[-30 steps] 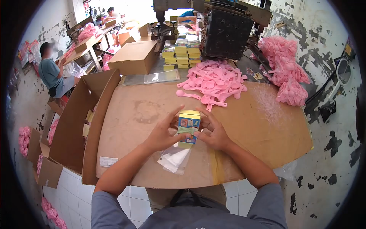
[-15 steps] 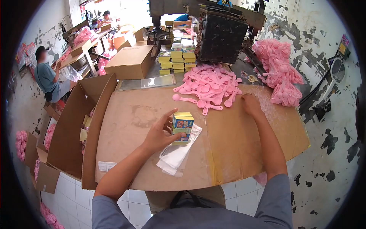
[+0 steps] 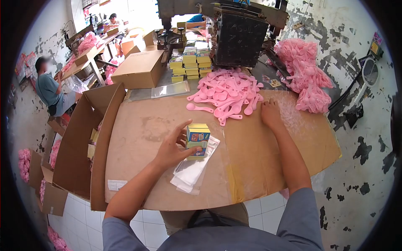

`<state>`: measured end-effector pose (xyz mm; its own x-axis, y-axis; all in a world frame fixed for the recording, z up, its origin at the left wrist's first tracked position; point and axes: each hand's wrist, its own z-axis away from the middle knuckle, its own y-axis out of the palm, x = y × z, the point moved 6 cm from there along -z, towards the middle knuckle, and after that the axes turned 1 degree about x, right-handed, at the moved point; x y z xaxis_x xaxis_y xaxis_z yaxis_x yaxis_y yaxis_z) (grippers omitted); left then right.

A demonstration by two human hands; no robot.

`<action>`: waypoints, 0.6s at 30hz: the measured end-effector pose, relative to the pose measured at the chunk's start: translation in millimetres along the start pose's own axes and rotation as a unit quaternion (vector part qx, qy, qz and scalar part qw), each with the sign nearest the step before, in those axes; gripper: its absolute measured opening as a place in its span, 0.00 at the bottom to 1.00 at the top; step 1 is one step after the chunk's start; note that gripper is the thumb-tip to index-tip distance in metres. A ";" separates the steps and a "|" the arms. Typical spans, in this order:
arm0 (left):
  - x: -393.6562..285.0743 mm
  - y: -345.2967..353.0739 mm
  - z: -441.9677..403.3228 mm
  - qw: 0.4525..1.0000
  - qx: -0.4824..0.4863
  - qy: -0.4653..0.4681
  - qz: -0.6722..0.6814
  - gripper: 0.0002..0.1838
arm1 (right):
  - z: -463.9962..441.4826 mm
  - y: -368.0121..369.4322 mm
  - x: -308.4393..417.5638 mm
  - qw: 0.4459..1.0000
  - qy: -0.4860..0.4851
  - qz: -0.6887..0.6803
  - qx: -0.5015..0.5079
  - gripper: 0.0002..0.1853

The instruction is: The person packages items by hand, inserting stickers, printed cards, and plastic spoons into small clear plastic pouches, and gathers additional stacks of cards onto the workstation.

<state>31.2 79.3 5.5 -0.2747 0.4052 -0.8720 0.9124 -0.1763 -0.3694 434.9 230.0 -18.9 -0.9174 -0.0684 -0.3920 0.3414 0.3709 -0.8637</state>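
Steadying looks to be the step: the card stack (image 3: 198, 139) is gripped by the left hand (image 3: 169, 148), on the near side of the pink scoop pile (image 3: 228, 94). Just right of the pile, the right hand (image 3: 271, 113) is half-curled, contents unclear; firm left-hand support seems called for.

Single head-worn view, forward and down.

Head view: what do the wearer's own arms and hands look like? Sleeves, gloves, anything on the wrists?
Left hand and right hand are both bare, with no gloves. No watch or bracelet shows on either wrist. Left sleeve and right sleeve are short, plain grey-blue, ending near the elbows; forearms uncovered. No markings or cables visible on either arm.
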 end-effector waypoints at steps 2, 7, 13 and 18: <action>-0.3 -1.6 -0.5 1.000 0.006 -0.004 -0.002 0.51 | 4.3 8.7 5.1 0.999 0.004 0.013 -0.046 0.18; -1.6 -1.8 0.0 1.000 0.004 0.028 -0.012 0.50 | 17.5 -6.0 17.0 0.998 0.034 -0.010 -0.047 0.16; 1.9 -1.7 0.2 1.000 0.006 0.026 -0.009 0.50 | 26.2 -21.5 17.2 0.982 0.012 -0.089 -0.166 0.17; -2.3 -1.0 1.8 0.999 0.012 0.036 -0.021 0.50 | 25.2 -19.9 15.8 0.985 0.010 -0.105 -0.137 0.18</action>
<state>30.5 76.9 7.3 -0.2901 0.4759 -0.8303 0.8924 -0.1789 -0.4143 418.7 198.1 -15.8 -0.9666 -0.1528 -0.2059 0.0790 0.5866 -0.8060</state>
